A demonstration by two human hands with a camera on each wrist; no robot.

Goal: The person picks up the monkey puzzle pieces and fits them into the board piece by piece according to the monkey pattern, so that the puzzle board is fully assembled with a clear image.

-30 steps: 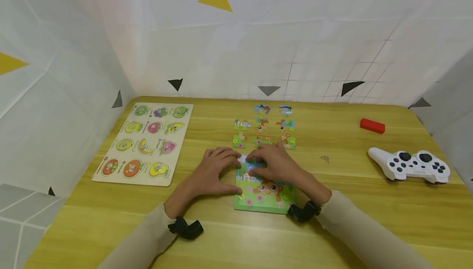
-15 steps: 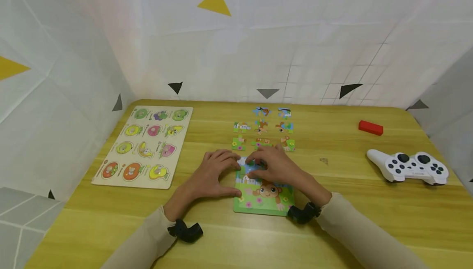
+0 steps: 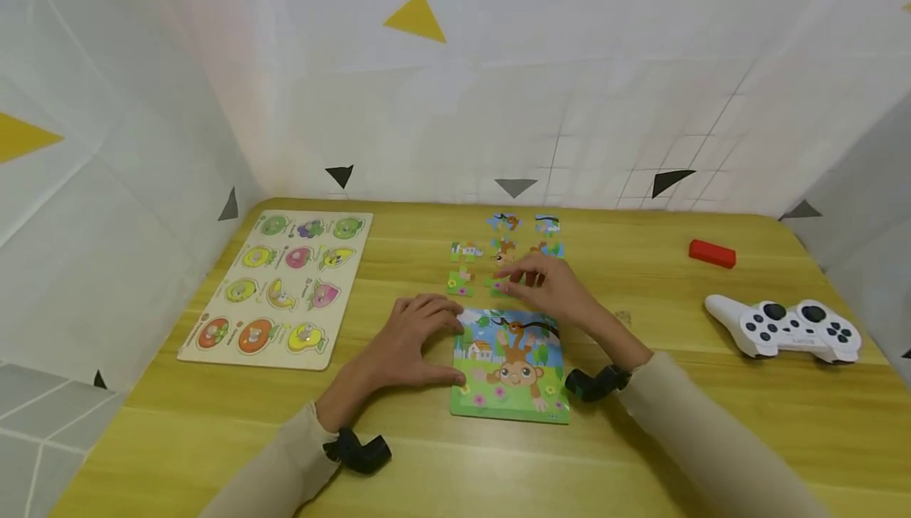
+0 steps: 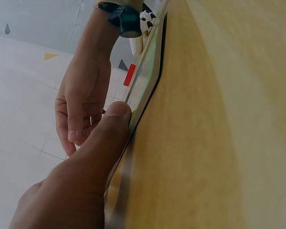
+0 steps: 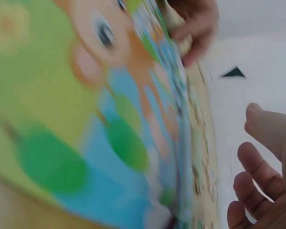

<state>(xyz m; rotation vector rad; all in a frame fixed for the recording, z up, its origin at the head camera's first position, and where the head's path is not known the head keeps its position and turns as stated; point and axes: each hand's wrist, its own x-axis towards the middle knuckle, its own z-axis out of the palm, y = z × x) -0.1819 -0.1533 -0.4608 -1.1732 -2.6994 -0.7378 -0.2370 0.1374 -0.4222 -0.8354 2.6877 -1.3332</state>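
A square jigsaw board point(image 3: 507, 401) with a monkey picture lies on the table before me. My left hand point(image 3: 409, 348) rests along its left side, thumb low on the edge and fingertips at the upper left corner; the left wrist view shows the thumb point(image 4: 117, 110) against the board's rim. Beyond the board, my right hand point(image 3: 551, 289) hovers over the loose jigsaw pieces point(image 3: 466, 251), partly covering those at the lower right. Its thumb and forefinger overlap the bottom middle piece point(image 3: 494, 286). In the right wrist view a gap shows between thumb and fingers point(image 5: 260, 167), with nothing held.
On the left lies a wooden fruit puzzle board point(image 3: 338, 273). A white game controller point(image 3: 786, 328) sits at the right, with a red block point(image 3: 712, 254) behind it. White sheeting point(image 3: 455, 122) rises behind the wooden table point(image 3: 640, 439).
My right hand has left the upper left of the monkey board and moved up to the loose pieces, uncovering the picture. The left hand stays at the board's left edge.
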